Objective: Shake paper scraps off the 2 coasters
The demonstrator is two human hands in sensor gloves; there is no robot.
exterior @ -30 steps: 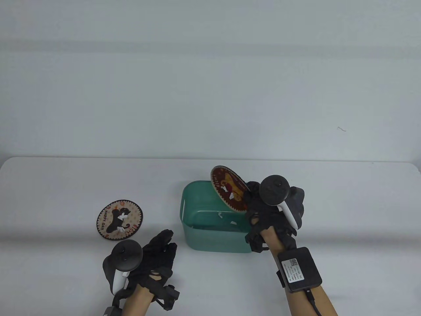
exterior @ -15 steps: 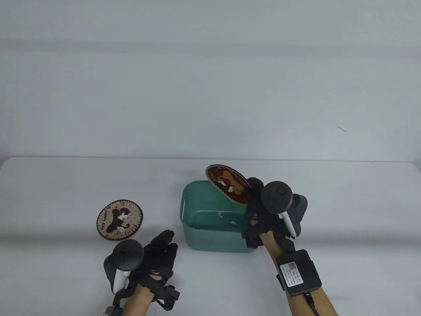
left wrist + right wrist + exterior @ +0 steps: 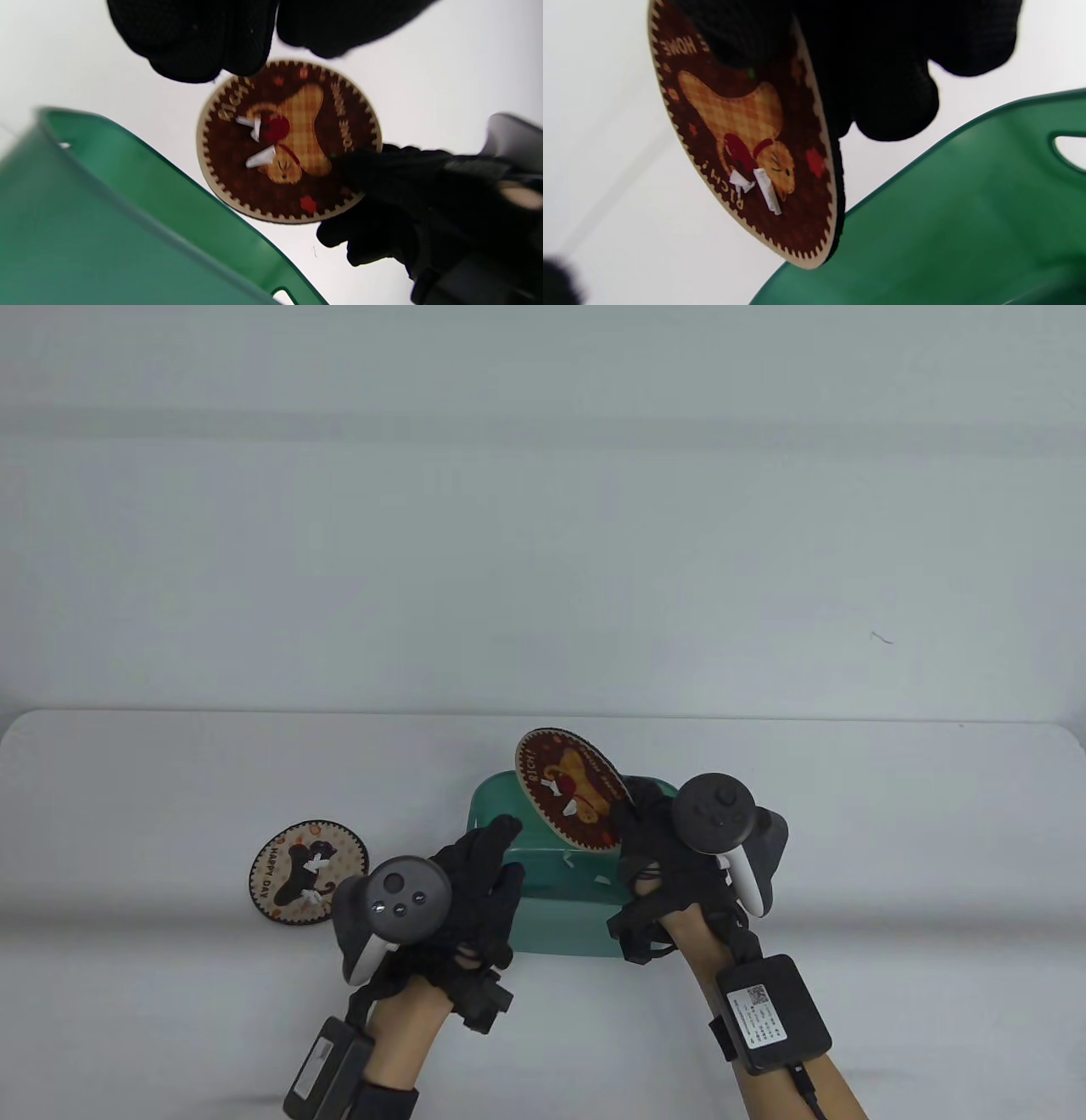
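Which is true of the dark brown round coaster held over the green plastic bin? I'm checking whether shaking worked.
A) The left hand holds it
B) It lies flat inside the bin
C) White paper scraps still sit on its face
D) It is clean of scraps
C: two white paper scraps sit on the printed face of the dark brown round coaster, which the right hand holds tilted over the green plastic bin.

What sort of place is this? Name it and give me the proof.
Probably a lab bench set up for recording hand motion: a bare white table against a plain wall, both hands in sensor gloves with a tracker, and staged props, a green bin and printed coasters.
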